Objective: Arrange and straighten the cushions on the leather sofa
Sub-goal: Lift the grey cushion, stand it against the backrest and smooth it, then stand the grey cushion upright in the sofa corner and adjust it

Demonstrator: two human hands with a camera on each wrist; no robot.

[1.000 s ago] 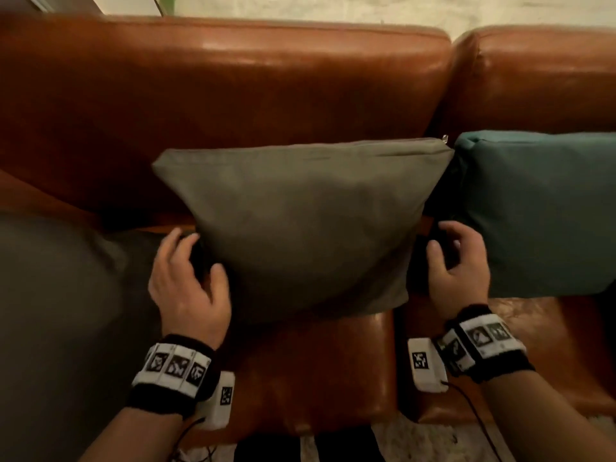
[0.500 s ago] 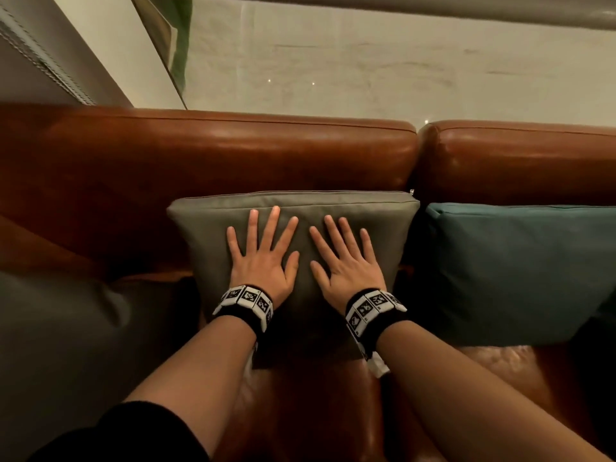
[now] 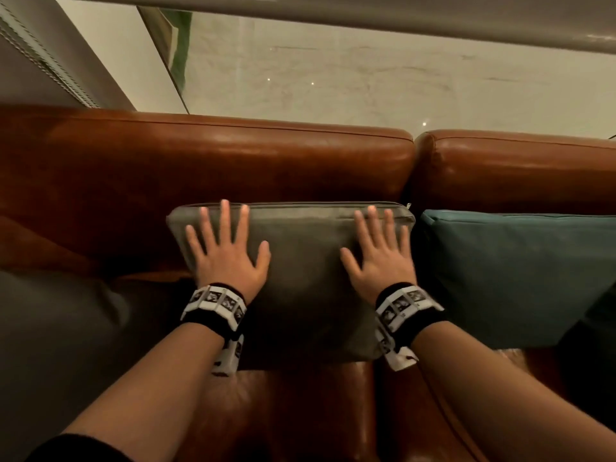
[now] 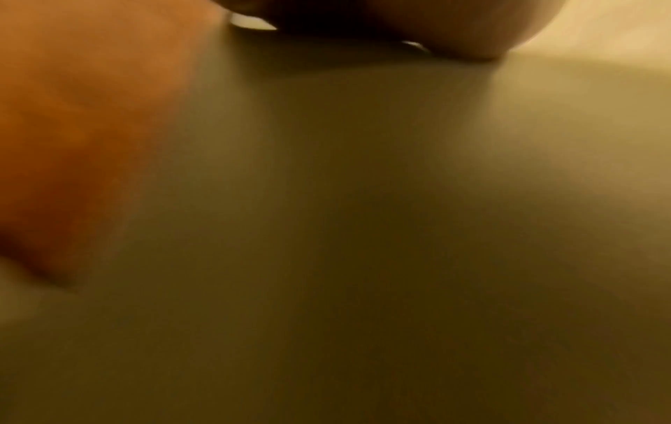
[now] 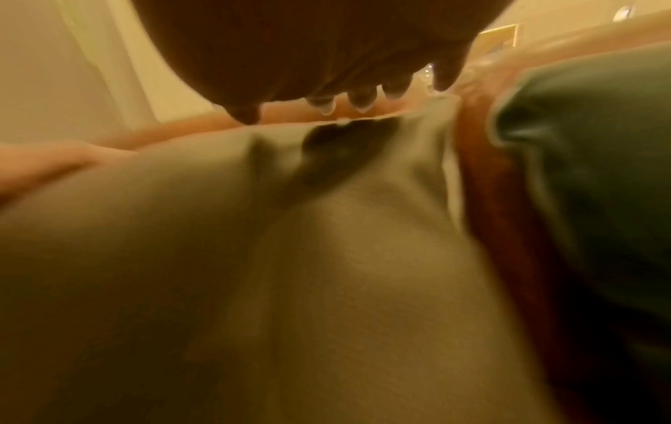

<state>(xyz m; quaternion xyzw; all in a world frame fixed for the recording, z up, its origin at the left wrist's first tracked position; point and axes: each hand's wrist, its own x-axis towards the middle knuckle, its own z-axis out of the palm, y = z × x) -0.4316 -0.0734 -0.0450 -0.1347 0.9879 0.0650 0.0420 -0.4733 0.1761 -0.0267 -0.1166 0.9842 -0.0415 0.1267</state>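
An olive-grey cushion (image 3: 303, 258) leans upright against the back of the brown leather sofa (image 3: 233, 161). My left hand (image 3: 226, 251) lies flat on its left half, fingers spread and straight. My right hand (image 3: 380, 251) lies flat on its right half in the same way, fingertips near the zipped top edge. A teal cushion (image 3: 520, 275) stands just to the right, against the second back section. In the right wrist view the olive-grey cushion (image 5: 254, 258) fills the frame under my fingers (image 5: 359, 100), with the teal cushion (image 5: 599, 143) beside it. The left wrist view is a blur of olive-grey cushion (image 4: 363, 229).
A large grey cushion (image 3: 60, 345) lies at the left on the seat. The leather seat (image 3: 300, 411) shows below the olive cushion. Behind the sofa is a pale marble floor (image 3: 366, 78) and a grey wall edge (image 3: 50, 55).
My hands left the cushion's lower corners, pressed flat side by side on its middle, and have now slid apart toward its left and right sides. The cushion stands straighter.
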